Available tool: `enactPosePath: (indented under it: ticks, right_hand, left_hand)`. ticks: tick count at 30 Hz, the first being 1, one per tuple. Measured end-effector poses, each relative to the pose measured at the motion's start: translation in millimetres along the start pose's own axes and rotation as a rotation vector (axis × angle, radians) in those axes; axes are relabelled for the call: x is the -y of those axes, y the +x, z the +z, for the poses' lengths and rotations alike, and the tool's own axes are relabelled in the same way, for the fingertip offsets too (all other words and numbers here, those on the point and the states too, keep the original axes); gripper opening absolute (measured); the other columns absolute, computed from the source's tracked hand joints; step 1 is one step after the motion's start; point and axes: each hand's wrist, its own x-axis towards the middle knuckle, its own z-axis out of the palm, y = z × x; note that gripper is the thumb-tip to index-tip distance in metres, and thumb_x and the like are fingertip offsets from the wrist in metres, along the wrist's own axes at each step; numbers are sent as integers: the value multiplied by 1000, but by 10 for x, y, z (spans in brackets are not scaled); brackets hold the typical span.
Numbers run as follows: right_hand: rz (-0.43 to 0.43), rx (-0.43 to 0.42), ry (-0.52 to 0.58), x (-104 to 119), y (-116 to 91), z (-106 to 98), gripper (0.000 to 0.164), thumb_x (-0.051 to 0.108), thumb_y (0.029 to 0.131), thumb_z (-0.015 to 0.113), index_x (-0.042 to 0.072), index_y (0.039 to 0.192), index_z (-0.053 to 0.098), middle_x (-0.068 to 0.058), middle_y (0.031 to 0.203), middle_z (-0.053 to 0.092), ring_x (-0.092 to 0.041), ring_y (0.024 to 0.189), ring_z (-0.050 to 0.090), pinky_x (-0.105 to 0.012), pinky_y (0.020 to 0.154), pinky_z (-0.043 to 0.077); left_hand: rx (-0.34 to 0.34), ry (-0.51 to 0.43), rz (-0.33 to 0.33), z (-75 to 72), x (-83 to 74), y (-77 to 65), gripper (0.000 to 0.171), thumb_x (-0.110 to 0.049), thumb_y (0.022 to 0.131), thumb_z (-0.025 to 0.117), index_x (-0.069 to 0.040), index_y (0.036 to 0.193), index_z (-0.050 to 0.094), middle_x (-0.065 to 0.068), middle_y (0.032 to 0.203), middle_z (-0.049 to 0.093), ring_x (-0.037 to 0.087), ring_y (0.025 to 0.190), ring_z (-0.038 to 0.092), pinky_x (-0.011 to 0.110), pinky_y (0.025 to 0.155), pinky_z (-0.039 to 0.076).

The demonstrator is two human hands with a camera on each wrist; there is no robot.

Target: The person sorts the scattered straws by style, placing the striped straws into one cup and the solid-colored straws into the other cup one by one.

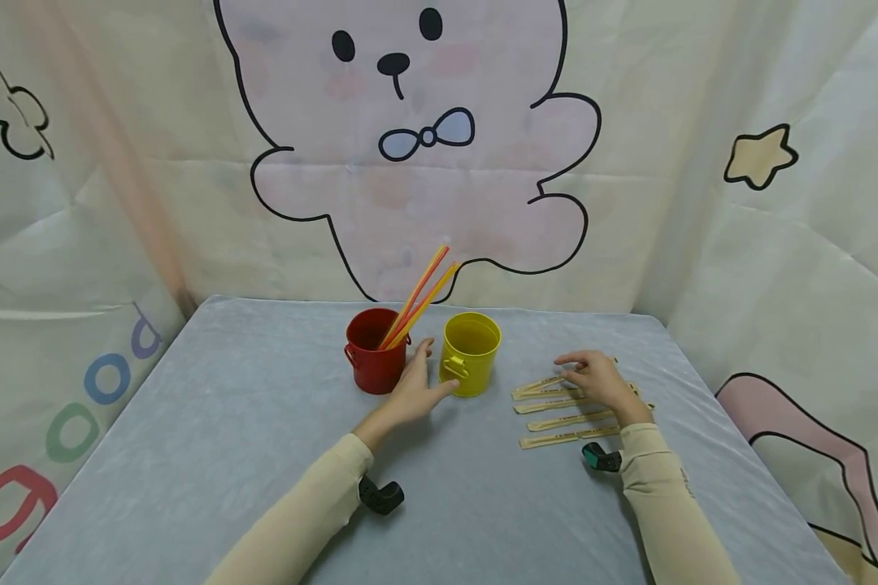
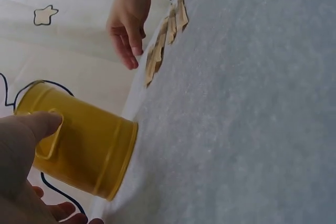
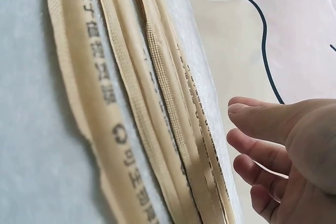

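Note:
My left hand (image 1: 410,394) reaches between a red bucket (image 1: 375,374) and a yellow bucket (image 1: 471,357), fingers spread. In the left wrist view its thumb lies at the small side handle of the yellow bucket (image 2: 86,145). Orange and yellow straws (image 1: 419,299) lean in the red bucket. On the right, my right hand (image 1: 598,379) hovers over the far end of several slim paper-wrapped packets (image 1: 567,421) laid in a row. The right wrist view shows printing on these packets (image 3: 84,51), with the loosely bent fingers of the right hand (image 3: 294,156) beside them, holding nothing.
A pale blue cloth (image 1: 263,422) covers the table. Close behind its far edge hangs a curtain (image 1: 475,211) printed with a cartoon bear, and more printed cloth flanks both sides. Dark wrist cameras (image 1: 380,496) sit low under both forearms.

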Motion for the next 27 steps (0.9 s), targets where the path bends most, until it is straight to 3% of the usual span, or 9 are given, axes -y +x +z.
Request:
enactPosePath:
  ticks: [8,12,15,21,27]
  right_hand:
    - [11,36,34,-28,32,37,27,-2,97,60,-8,122,67,-32,121,66,-16,68,54,-25,57,45]
    - [3,32,6,-41,26,56,27,-1,97,61,-7,122,68,-32,126,64,-35,91,68,-34,72,56]
    - [1,31,-13,-51,6,68,27,-1,97,62,-8,122,67,-32,127,64,-45,109,67,-46,83,60]
    - [51,58,-52,-66,-18,78,29,1,97,62,-7,124,66,-29,126,66,-45,111,65,-53,90,57]
    - [71,69,-94,-68,-19,64,28,2,98,62,-7,123,67,-28,120,69,-42,106,65,-52,88,57]
  left_hand:
    - [7,-29,5,44,125,112,104,-37,87,78,-20,163,8,14,167,25,33,156,24,59,125,24]
    - [19,-46,36,49,154,139,100,-35,89,77,-19,163,12,14,167,27,34,156,23,60,125,22]
    - [31,-53,50,58,172,155,93,-34,92,74,-18,162,16,14,166,28,34,156,23,60,125,21]
    - [76,-62,76,77,229,200,78,-31,99,65,-10,161,22,15,166,29,34,155,27,54,126,24]
    - [95,-57,56,92,256,233,84,-31,97,68,-9,162,19,14,167,27,31,157,23,53,128,20]
